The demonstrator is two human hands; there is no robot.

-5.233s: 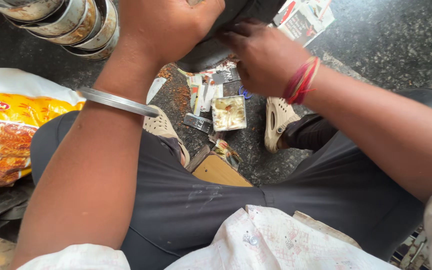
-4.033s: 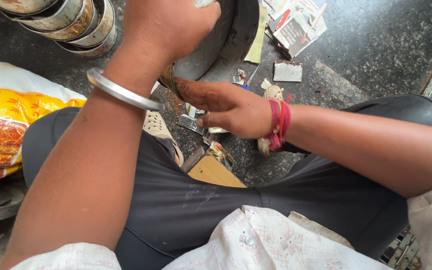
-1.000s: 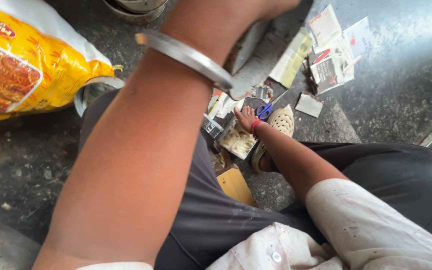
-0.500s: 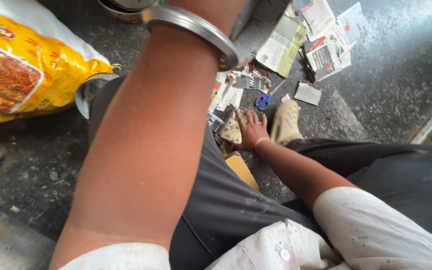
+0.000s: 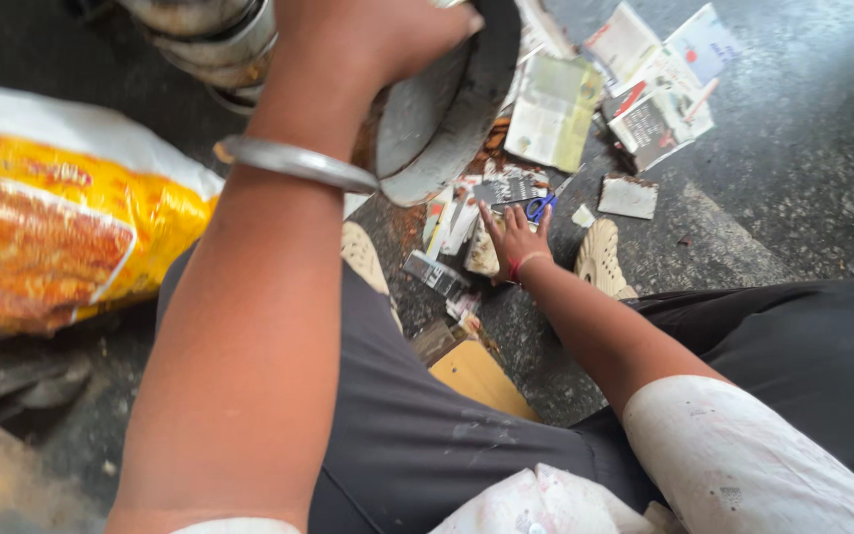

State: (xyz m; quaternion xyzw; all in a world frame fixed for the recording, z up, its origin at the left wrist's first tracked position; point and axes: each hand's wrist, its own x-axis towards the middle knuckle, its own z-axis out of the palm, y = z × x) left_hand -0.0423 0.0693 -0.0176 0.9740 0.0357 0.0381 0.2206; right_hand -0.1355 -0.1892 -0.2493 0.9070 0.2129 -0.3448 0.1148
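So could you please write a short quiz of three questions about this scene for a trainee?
1. True or false: the left hand holds the grey round container.
2. What does the right hand reach down to?
A. the yellow bag
B. the paper scraps on the floor
C. the metal bangle
3. Fill in: the small scissors near the right hand have ____ handles.

Key: 1 true; 2 B; 3 blue.

Grey round metal drum (image 5: 447,109) tilted, blue scissors (image 5: 540,207) among paper scraps
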